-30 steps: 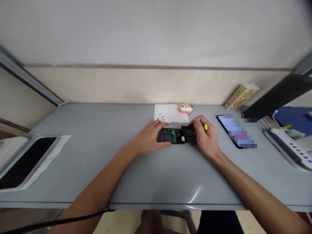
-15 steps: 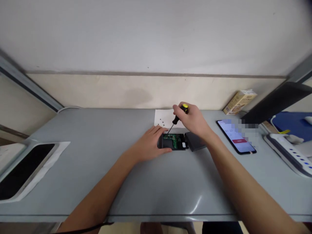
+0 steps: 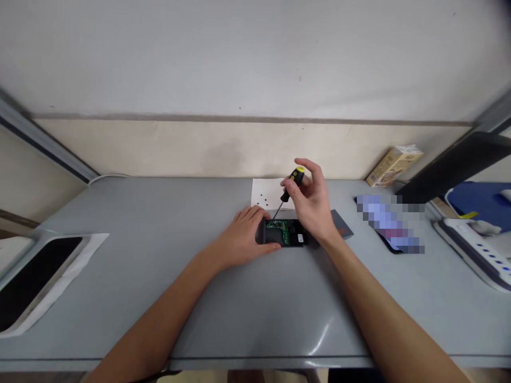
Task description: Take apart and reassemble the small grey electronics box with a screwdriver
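Note:
A dark device housing with a green circuit board [image 3: 285, 232] lies on the grey table. My left hand [image 3: 245, 231] grips its left end, thumb at the near side and fingers at the far side. Above it, my right hand [image 3: 313, 205] holds a black and yellow screwdriver [image 3: 286, 196] in a tilted pose, index finger raised off the handle. The shaft reaches down to the board's upper left corner; whether the tip sits in a screw is too small to tell. A dark flat cover [image 3: 340, 224] lies partly hidden behind my right wrist.
Several tiny dark screws [image 3: 261, 195] lie on a white paper [image 3: 275, 187] behind the device. To the right are a phone [image 3: 385, 223], a drink carton [image 3: 393, 166] and a power strip [image 3: 475, 250]. A black-screened tablet [image 3: 40, 282] rests at left.
My right hand has turned round the screwdriver handle, its index finger now lifted and its wrist shifted left. The screwdriver stays over the same corner, and my left hand keeps its grip.

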Demonstrator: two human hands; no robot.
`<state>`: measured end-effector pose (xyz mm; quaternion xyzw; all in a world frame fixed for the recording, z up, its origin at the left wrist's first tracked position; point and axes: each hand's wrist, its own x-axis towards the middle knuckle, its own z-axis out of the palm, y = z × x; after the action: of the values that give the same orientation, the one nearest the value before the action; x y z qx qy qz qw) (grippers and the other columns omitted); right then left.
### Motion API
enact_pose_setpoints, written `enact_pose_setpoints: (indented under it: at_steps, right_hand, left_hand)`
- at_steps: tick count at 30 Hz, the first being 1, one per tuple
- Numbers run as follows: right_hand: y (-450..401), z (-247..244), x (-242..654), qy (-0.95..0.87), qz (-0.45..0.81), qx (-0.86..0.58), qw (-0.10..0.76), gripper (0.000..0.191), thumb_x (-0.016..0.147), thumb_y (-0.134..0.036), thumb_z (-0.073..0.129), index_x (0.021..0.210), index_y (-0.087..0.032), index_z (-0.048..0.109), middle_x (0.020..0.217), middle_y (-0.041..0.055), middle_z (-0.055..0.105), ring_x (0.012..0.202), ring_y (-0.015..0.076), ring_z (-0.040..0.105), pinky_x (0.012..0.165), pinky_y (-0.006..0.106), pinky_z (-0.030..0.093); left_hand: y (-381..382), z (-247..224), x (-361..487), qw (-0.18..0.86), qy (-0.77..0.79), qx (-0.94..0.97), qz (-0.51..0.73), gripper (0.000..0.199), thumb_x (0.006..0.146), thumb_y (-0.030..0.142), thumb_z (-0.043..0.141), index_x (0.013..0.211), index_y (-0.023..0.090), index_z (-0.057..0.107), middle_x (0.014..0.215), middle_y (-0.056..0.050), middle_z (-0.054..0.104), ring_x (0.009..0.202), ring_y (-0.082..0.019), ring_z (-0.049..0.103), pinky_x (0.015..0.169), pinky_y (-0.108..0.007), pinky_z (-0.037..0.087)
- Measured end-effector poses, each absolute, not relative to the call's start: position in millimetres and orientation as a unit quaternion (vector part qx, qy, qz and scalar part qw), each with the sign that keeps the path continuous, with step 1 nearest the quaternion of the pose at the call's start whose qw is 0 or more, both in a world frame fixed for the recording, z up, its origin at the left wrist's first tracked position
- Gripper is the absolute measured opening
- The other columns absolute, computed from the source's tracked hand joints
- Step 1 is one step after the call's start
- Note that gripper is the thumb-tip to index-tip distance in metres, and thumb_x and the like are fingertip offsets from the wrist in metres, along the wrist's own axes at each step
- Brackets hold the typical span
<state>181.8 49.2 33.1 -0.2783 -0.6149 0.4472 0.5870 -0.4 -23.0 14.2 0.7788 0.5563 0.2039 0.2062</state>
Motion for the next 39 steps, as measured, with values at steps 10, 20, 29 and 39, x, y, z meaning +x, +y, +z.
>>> enact_pose_setpoints:
  at_steps: [10,20,29,39]
  right_hand:
    - [45.5,40.6,176.3,-0.461,0.642,-0.197,0.580,0.029,0.099,-0.057,0.051,0.093,-0.029,0.050,0.072,-0.0027,0.043,0.061,0.0142,0.043,0.066,0.031,0.047]
    - [56.2,37.4,184.0,-0.473,0.627,-0.191,0.588,0.024,0.101,-0.046,0.053,0.089,-0.025,0.057,0.087,0.0014,0.053,0.075,0.0138,0.055,0.071,0.029,0.049]
    - [50.4,43.7,174.4,-0.476,0.598,-0.231,0.602,0.042,0.097,-0.070,0.041,0.092,-0.029,0.049,0.072,-0.0006,0.048,0.062,0.0162,0.050,0.065,0.032,0.050]
    - [54.3,41.4,181.5,-0.470,0.640,-0.207,0.572,0.040,0.097,-0.064,0.049,0.090,-0.026,0.056,0.090,0.0033,0.058,0.079,0.0160,0.061,0.075,0.034,0.053]
  left_hand:
    - [-21.1,14.5,-0.6,0.206,0.550,0.785,0.198,0.048,0.080,0.056,0.076,0.113,0.026,0.058,0.126,-0.006,0.059,0.123,-0.031,0.051,0.107,-0.049,0.044]
    - [-18.1,13.2,-2.5,0.199,0.538,0.793,0.205,0.046,0.079,0.057,0.077,0.109,0.026,0.058,0.124,-0.004,0.059,0.119,-0.029,0.051,0.106,-0.047,0.044]
    - [-18.2,18.8,-0.5,0.204,0.541,0.792,0.197,0.046,0.079,0.060,0.075,0.105,0.026,0.059,0.118,-0.005,0.059,0.115,-0.029,0.051,0.103,-0.047,0.045]
    - [-20.1,12.8,-2.6,0.204,0.544,0.788,0.205,0.048,0.079,0.058,0.077,0.110,0.027,0.059,0.123,-0.004,0.058,0.119,-0.029,0.051,0.106,-0.047,0.044]
